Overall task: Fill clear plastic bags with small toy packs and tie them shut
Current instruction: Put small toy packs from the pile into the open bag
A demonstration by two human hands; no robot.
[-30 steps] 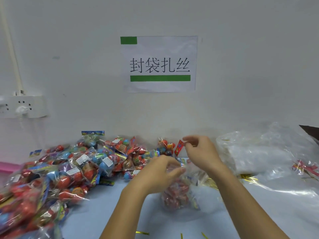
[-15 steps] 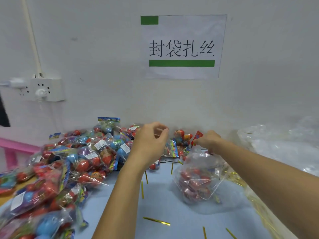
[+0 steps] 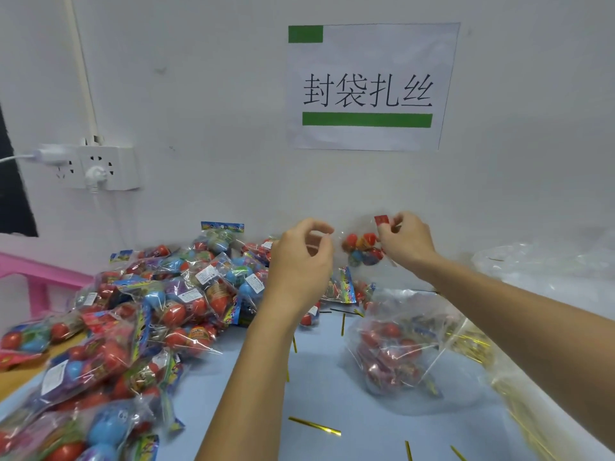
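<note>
Gold ties (image 3: 314, 425): scattered on the blue table (image 3: 332, 387), bottom centre.
Filled bag (image 3: 394, 347): lower right, resting on table.
Toy pile (image 3: 133, 311): left.
Left hand (image 3: 301, 257): centre, fingers curled; whether it grips anything cannot be told.
Right hand (image 3: 404, 241): pinches raised toy pack (image 3: 362, 249) by its red header.

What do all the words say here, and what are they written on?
"封袋扎丝": black characters on the white paper sign with green bars taped to the wall.
White labels on the clear toy packs in the pile: too small to read.
Red tag on the small toy pack that the right hand pinches: unreadable.
</note>
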